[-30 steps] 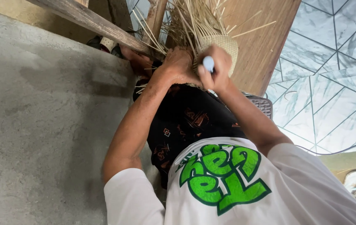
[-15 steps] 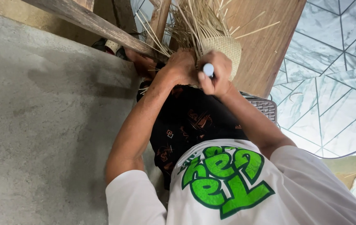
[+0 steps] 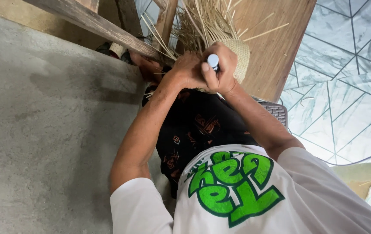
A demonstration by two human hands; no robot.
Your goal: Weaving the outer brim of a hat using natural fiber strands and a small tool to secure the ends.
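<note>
A small woven basket of pale bamboo strips sits in front of my lap, with several loose strip ends sticking up from it. My left hand grips the near side of the weave. My right hand is closed around a thin tool with a white rounded butt; its tip points into the basket and is hidden by my fingers. Both hands are pressed close together on the basket.
A grey concrete floor spreads to the left. A wooden beam crosses the top left, with a wooden board behind the basket. A marbled tile-pattern floor lies to the right. A grey woven seat edge shows under my right arm.
My hands and the basket hold nearly the same pose; the right hand with the tool has shifted only slightly against the weave.
</note>
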